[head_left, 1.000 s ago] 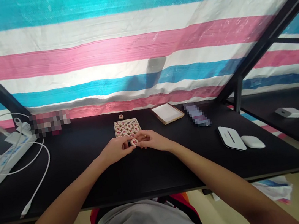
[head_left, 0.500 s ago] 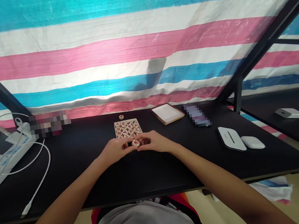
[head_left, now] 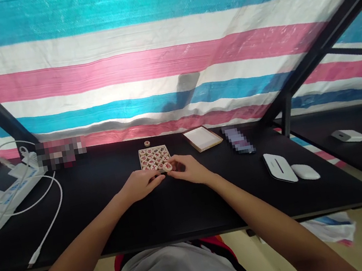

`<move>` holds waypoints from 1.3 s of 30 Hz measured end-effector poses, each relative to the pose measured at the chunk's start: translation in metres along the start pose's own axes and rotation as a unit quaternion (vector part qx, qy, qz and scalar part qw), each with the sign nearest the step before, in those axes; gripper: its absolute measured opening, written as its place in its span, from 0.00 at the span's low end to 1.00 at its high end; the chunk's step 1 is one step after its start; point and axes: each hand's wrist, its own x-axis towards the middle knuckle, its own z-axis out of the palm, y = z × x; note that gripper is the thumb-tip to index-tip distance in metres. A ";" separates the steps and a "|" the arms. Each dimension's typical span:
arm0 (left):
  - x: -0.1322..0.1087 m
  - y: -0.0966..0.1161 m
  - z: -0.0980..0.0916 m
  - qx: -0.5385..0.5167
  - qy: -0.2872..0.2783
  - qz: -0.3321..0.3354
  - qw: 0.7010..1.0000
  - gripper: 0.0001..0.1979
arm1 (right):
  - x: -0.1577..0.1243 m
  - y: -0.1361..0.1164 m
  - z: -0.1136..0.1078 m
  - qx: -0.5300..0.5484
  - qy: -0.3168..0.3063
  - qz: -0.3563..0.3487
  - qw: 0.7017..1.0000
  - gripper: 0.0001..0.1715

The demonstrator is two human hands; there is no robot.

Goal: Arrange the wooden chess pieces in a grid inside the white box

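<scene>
Between the thumb and fingers of my right hand (head_left: 189, 170) is a round Chinese chess piece (head_left: 167, 167) with a red character, tilted over the front right corner of an open box (head_left: 168, 149). Rows of similar chess pieces (head_left: 150, 156) fill the box, faces up, with red and dark characters. My left hand (head_left: 140, 184) is at the box's front edge, fingers extended and thumb slightly apart, holding no piece. Whether its fingertips touch the box is hard to see. One more loose chess piece (head_left: 147, 144) lies behind the box.
A shallow box lid (head_left: 203, 138) lies to the right on the black table (head_left: 188, 213), beside a blurred phone-like item (head_left: 238, 140). Farther right are a white flat device (head_left: 280, 168) and a white rounded case (head_left: 305, 172). A power strip (head_left: 12, 195) with white cables occupies the left.
The chess piece has moved slightly right and away from me, toward the box's front right corner. My left fingers have let go of it, and only my right hand grips it now.
</scene>
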 end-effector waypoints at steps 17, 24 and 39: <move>0.001 -0.001 0.003 0.061 -0.041 0.022 0.997 0.18 | 0.052 0.050 -0.023 -0.156 0.082 0.045 0.983 0.14; 0.000 -0.003 0.004 0.060 -0.038 0.022 0.997 0.17 | 0.097 0.073 -0.020 -0.099 -0.017 0.041 0.994 0.14; 0.002 -0.004 0.002 0.094 -0.053 0.001 0.994 0.15 | 0.104 0.086 -0.014 -0.074 -0.051 0.007 0.996 0.16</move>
